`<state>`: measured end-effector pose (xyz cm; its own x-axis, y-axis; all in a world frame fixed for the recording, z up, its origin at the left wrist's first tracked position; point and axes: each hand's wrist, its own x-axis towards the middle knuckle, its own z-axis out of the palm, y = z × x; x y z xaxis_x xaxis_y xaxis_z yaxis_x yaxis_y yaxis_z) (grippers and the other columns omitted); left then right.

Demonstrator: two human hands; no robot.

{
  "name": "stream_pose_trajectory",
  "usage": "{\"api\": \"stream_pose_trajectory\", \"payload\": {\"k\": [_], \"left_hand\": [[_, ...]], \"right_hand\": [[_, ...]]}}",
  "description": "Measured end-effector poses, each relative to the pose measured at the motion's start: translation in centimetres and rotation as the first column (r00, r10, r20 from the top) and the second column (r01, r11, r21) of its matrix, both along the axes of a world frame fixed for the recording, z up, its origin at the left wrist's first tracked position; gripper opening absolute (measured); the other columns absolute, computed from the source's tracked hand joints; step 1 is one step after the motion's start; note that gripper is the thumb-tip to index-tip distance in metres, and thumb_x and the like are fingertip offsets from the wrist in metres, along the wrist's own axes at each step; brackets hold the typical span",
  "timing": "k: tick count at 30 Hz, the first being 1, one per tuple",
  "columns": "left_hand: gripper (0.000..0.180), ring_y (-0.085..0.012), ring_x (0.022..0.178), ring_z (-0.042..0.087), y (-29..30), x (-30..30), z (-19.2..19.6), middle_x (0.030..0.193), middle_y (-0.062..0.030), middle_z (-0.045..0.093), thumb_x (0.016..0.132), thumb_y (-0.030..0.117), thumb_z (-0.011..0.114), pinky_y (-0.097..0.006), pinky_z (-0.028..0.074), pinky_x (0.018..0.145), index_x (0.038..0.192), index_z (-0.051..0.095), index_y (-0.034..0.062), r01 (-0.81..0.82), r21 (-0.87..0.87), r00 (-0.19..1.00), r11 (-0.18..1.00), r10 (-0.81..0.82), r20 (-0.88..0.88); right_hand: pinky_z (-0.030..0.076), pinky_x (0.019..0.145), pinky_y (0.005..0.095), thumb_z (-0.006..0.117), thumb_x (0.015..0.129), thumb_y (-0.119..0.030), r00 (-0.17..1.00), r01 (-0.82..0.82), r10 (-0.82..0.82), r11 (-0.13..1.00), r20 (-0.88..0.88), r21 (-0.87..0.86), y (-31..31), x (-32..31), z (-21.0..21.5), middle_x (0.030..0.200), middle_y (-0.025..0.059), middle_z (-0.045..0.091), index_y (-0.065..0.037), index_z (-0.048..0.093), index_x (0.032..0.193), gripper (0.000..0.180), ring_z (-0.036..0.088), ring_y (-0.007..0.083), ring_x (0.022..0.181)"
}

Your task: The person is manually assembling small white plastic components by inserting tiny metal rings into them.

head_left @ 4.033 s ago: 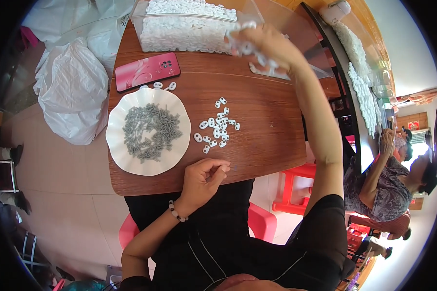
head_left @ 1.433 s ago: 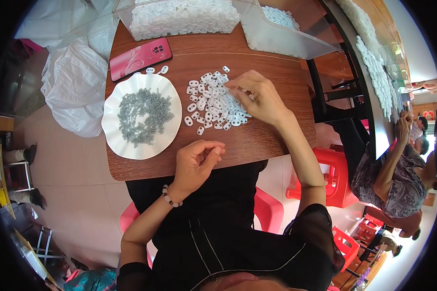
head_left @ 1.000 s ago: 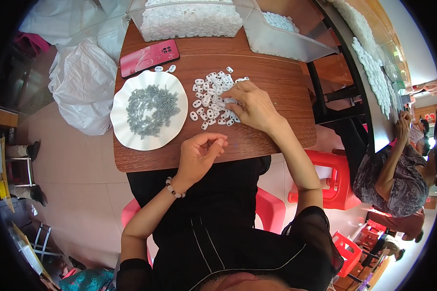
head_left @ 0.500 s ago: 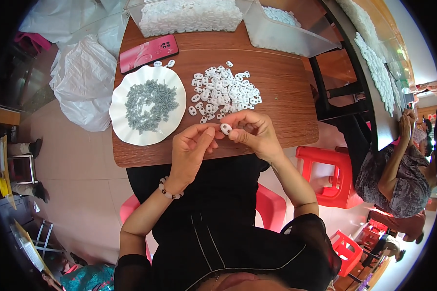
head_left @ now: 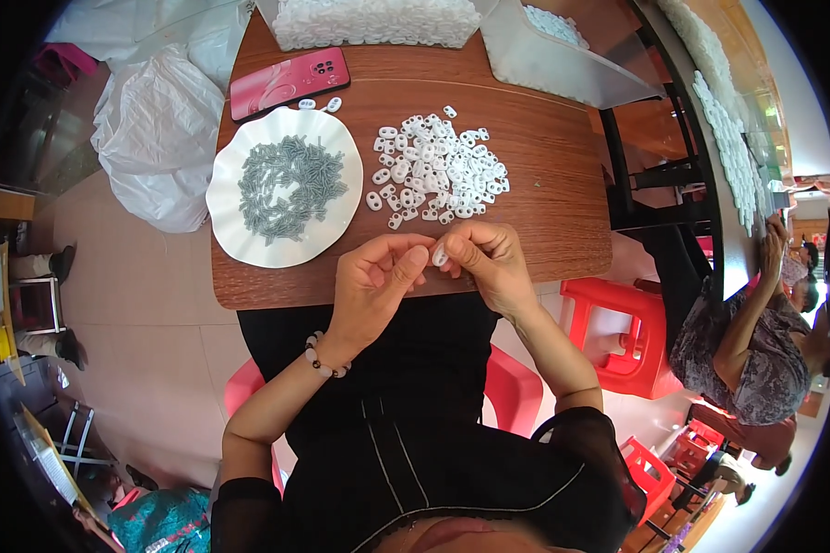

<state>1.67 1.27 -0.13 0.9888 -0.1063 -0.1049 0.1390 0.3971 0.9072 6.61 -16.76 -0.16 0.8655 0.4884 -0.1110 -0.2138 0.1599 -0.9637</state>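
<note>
My right hand (head_left: 491,265) pinches a small white oval plastic piece (head_left: 440,257) between thumb and fingers, over the near edge of the table. Right beside it, my left hand (head_left: 371,288) has its thumb pressed to its index finger, fingertips turned toward the piece. Whatever sits in that pinch is too small or hidden to make out. A white wavy-rimmed plate (head_left: 219,207) to the left bears a heap of tiny grey metallic rods or springs (head_left: 290,189). Beyond my hands lies a loose pile of white two-holed plastic pieces (head_left: 444,168).
A pink phone (head_left: 286,85) lies behind the plate, with two loose white pieces beside it. Clear bins (head_left: 563,69) of white parts line the table's far edge. White plastic bags (head_left: 161,138) stand at left. A red stool (head_left: 618,336) and a seated person (head_left: 747,346) are at right.
The white piece has turned in my right fingers and sits slightly lower and to the right. Both hands stay close together; the whole view has shifted a little.
</note>
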Motion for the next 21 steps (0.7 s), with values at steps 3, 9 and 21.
{"api": "stream_pose_trajectory", "payload": {"k": [3,9,21], "left_hand": [[0.026,-0.0050,0.074,0.056,-0.2,0.0,-0.4,0.091,-0.0024,0.067,0.093,0.016,0.062,-0.018,0.045,0.066,0.112,0.063,-0.0024,-0.011,-0.028,1.000,1.000,0.011,-0.010],[0.024,-0.0056,0.075,0.058,-0.7,-0.2,-1.6,0.093,-0.0047,0.068,0.092,0.013,0.064,-0.019,0.047,0.067,0.110,0.063,-0.0028,-0.063,-0.017,0.998,0.998,0.062,-0.013],[0.019,-0.0060,0.071,0.060,-0.7,-0.2,-1.0,0.086,-0.0052,0.068,0.094,0.016,0.061,-0.020,0.048,0.064,0.100,0.066,-0.0019,-0.139,-0.058,0.987,0.989,0.134,-0.087]], "right_hand": [[0.045,0.060,0.0204,0.061,0.094,-0.019,0.989,0.135,-0.132,0.990,-0.066,0.049,0.9,-0.6,0.3,0.079,0.0046,0.066,0.000,0.069,0.092,0.021,0.057,0.0074,0.069],[0.046,0.061,0.0188,0.062,0.094,-0.017,0.993,0.120,-0.116,0.982,0.036,-0.143,1.1,-1.3,0.9,0.083,0.0035,0.068,0.000,0.068,0.096,0.018,0.058,0.0055,0.069],[0.048,0.059,0.0200,0.064,0.091,-0.007,0.995,-0.021,0.040,0.977,0.090,-0.211,1.8,-1.4,1.6,0.078,0.0053,0.068,0.002,0.061,0.089,0.010,0.062,0.0058,0.070]]}}
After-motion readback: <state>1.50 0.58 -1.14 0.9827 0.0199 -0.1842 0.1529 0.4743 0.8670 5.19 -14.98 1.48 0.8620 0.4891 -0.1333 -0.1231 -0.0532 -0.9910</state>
